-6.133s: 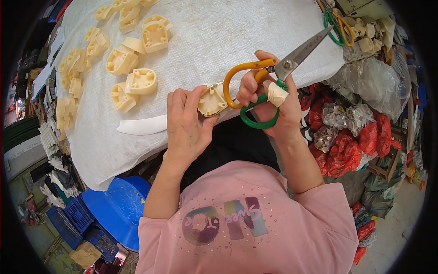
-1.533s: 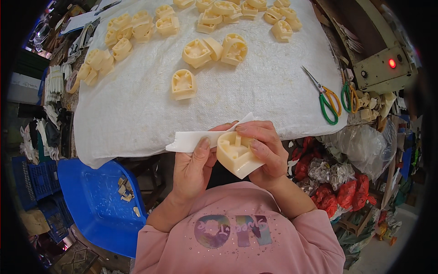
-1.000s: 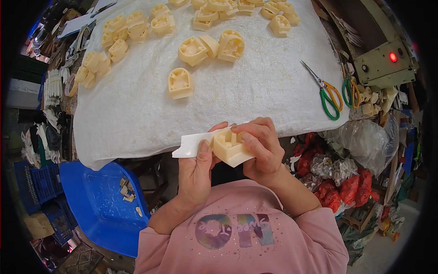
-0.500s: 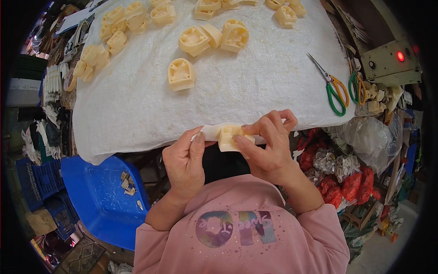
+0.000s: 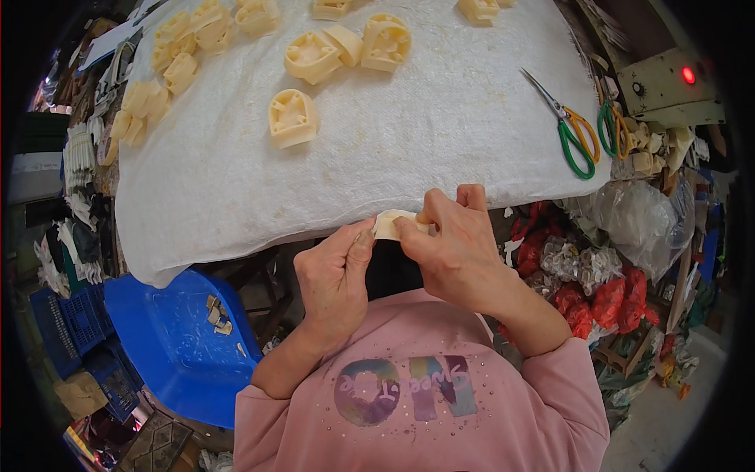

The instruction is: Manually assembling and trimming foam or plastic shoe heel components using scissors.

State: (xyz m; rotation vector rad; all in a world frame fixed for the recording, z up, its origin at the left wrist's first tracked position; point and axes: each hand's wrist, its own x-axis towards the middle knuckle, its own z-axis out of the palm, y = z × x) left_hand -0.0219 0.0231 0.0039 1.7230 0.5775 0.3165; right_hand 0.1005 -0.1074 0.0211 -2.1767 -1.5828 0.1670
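At the near edge of the white woven sheet [image 5: 330, 197], I hold a small cream moulded part [image 5: 390, 225] between both hands. My left hand [image 5: 334, 271] pinches its left side with thumb and forefinger. My right hand [image 5: 456, 248] grips the other side, thumb pressed on its face and fingers curled behind it. Fingers hide much of the part. Similar hollow cream moulded pieces lie on the sheet; the nearest single one [image 5: 293, 118] sits beyond my left hand, and a pair [image 5: 385, 43] rests farther back.
Scissors with green and orange handles [image 5: 578, 141] lie at the sheet's right side, near a control box [image 5: 668, 86] with a lit red lamp. A blue plastic tub [image 5: 173, 338] holds a few scraps at lower left. Red and clear plastic bags [image 5: 598, 275] are heaped at right.
My hands have drawn closer together, and less of the part shows between them. My left fingers now meet its left side. The view has shifted slightly, moving the cream pieces up and left.
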